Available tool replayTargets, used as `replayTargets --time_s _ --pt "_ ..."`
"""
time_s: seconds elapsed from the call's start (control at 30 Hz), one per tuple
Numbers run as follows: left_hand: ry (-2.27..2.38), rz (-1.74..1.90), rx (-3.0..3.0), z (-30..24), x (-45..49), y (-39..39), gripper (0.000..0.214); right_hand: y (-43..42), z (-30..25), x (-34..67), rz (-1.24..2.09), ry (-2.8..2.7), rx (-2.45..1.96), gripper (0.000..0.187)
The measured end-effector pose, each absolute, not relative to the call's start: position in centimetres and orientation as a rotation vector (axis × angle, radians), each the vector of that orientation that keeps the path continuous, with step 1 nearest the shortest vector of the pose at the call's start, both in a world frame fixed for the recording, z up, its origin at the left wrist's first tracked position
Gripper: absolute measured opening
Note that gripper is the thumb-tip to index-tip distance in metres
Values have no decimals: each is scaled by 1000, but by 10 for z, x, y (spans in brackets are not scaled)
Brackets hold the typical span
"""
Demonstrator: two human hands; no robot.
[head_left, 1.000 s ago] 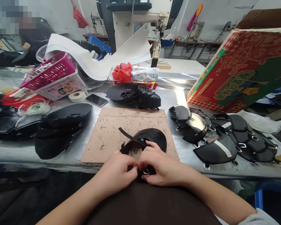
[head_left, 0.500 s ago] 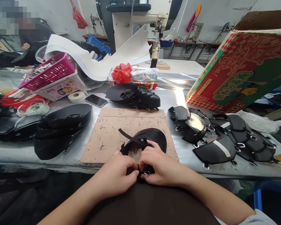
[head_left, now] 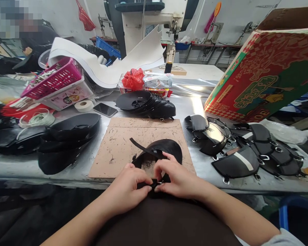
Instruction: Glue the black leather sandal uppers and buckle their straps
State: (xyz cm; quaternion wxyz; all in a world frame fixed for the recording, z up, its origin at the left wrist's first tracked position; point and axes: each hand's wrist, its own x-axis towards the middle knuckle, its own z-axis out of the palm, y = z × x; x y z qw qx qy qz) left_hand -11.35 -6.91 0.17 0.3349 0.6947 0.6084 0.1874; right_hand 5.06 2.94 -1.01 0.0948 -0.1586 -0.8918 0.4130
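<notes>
A black leather shoe upper (head_left: 165, 150) lies on the near part of a scuffed cardboard mat (head_left: 123, 143), with a thin strap sticking up to the left. My left hand (head_left: 127, 191) and my right hand (head_left: 177, 177) meet at its near end, at the table's front edge. Both pinch a narrow black strap with a small metal buckle (head_left: 154, 183) between their fingertips. The fingers of both hands are curled closed on it.
Stacks of black leather pieces lie left (head_left: 66, 136), behind the mat (head_left: 146, 104) and right (head_left: 236, 150). A phone (head_left: 105, 109), a tape roll (head_left: 84, 105), a pink basket (head_left: 52, 78) and a big printed carton (head_left: 269, 75) stand around. A sewing machine (head_left: 154, 20) and another person (head_left: 28, 37) are behind.
My hands have slid slightly down toward me along the strap; the buckle now shows between my fingertips. Everything else on the table has stayed put.
</notes>
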Motion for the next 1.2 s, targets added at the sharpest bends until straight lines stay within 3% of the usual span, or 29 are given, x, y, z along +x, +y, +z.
replayTargets --time_s 0.07,0.23,0.47,1.2 --pt "1578 499 1839 1 -114 -71 15 31 -9 51 1199 -2684 -475 31" --pt "1572 457 1896 7 -109 -71 17 34 -6 52 1097 -2865 -230 12" --pt "1572 396 1954 11 -104 -68 14 30 -6 50 1001 -2853 -173 8" --pt "1649 379 1948 11 -109 -67 12 40 -6 47 1049 -2773 -246 14"
